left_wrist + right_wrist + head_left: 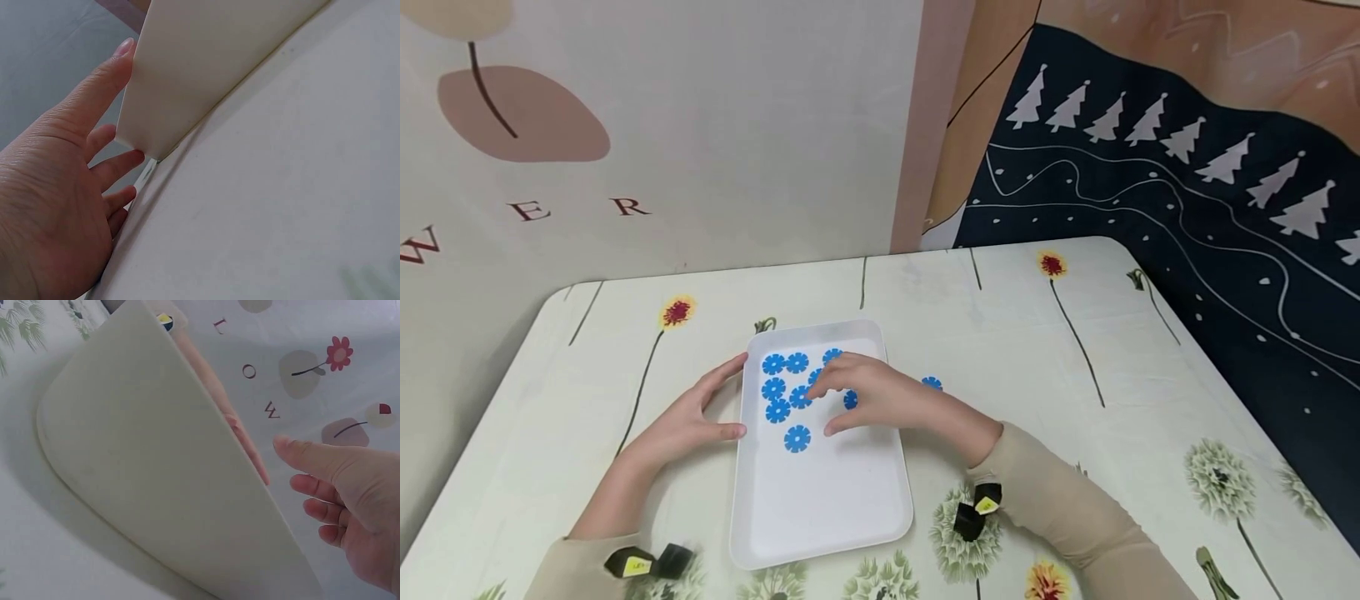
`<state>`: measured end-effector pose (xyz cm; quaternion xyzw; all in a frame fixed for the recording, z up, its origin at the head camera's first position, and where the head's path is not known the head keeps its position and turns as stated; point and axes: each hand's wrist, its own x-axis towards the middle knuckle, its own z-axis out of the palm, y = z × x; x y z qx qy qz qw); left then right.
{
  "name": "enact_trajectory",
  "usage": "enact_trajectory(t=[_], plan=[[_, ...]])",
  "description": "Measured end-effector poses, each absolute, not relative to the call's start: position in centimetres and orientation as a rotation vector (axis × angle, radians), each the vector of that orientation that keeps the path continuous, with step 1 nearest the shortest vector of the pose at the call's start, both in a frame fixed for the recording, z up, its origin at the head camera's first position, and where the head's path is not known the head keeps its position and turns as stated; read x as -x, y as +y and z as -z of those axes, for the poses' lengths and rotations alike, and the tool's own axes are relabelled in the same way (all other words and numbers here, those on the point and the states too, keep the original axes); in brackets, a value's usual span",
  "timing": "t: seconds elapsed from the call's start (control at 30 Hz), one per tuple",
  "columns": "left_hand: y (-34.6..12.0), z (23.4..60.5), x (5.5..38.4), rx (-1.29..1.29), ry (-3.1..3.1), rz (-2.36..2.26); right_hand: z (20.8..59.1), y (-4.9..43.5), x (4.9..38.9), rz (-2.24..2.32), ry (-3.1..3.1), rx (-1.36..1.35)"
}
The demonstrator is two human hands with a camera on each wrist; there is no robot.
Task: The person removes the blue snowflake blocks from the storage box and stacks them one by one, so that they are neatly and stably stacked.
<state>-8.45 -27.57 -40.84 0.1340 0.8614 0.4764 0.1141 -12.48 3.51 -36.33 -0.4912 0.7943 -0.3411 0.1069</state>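
Note:
A white tray (820, 508) lies on the table, with several blue snowflake building discs (797, 438) flat inside it, mostly in its far half. My left hand (681, 429) rests against the tray's left side, thumb and fingers spread along the wall; in the left wrist view its fingertips touch the tray's wall (181, 69). My right hand (883, 396) hovers over the tray from the right, fingers bent and thumb well apart, close to a disc (801, 397). Nothing shows between thumb and fingers in the right wrist view. This hand partly hides some discs.
One blue disc (932, 383) lies outside the tray on the flowered tablecloth (1000, 333), beyond my right forearm. A printed wall cloth (760, 142) hangs behind the table, and a dark cloth with white trees (1150, 183) is at the right.

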Motion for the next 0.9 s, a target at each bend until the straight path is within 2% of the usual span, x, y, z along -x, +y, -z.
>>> enact_trajectory(t=[0.47, 0.9], plan=[[-27.6, 40.9, 8.5, -0.398, 2.524, -1.394, 37.5, 0.8, 12.9, 0.775, 2.270, 1.482], [-27.6, 40.8, 8.4, -0.382, 2.537, -1.366, 38.4, -0.8, 13.2, 0.662, 2.217, 1.402]])
